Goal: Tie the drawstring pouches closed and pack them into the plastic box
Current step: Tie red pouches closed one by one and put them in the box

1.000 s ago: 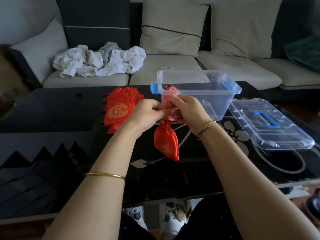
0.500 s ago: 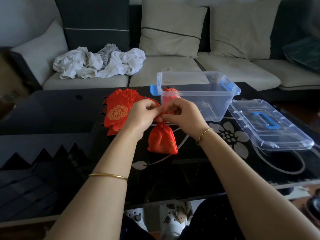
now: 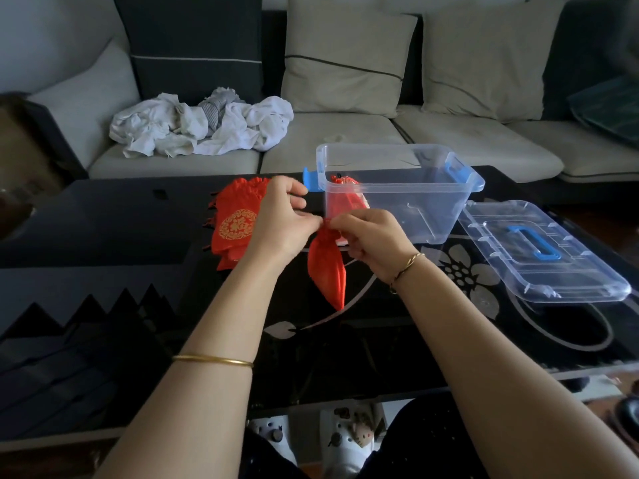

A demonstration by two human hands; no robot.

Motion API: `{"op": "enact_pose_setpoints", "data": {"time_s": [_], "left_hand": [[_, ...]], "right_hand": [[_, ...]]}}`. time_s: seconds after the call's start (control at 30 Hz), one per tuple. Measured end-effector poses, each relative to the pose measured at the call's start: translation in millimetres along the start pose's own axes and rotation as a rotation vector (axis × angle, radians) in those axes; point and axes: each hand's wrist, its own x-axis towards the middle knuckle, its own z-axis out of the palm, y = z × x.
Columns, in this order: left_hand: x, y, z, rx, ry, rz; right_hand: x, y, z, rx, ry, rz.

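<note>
Centre of frame: both hands are working at the neck of one red drawstring pouch point(image 3: 327, 271).
- The left hand point(image 3: 280, 219) is curling its fingers, and thumb and forefinger are pinching at the gathered neck; the cord itself is too small to make out.
- The right hand point(image 3: 370, 240) is pinching the same neck from the other side, fingers bent.
- The pouch is hanging tilted from that grip, its tip pointing down and right over the black glass table point(image 3: 103, 236). I cannot tell whether the tip is touching the glass.

A stack of red pouches point(image 3: 238, 223) is lying flat on the table just left of the hands. A clear plastic box point(image 3: 415, 209) is sitting open right of centre, just beyond the hands, holding another red pouch point(image 3: 345, 198) against its left wall. Its lid point(image 3: 539, 250), with a blue handle, is lying beside it at right.

Upper left: crumpled white cloth point(image 3: 204, 126) is resting on the sofa point(image 3: 466, 140).
</note>
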Motion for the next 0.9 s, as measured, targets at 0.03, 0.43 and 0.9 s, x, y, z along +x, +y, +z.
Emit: {"op": "enact_pose_setpoints", "data": {"time_s": [0.03,0.43,0.9], "left_hand": [[0.5,1.1,0.2,0.049,0.013,0.076],[-1.5,-4.2,9.0,0.420,-0.011,0.342],[5.2,-9.9,6.0,0.026,-0.095,-0.118]], "right_hand": [[1.3,1.3,-1.1,0.130,0.002,0.076],[-2.8,-1.2,-7.3,0.290,-0.112,0.179],[-7.0,20.7,-16.4,-0.211,-0.071,0.097]]}}
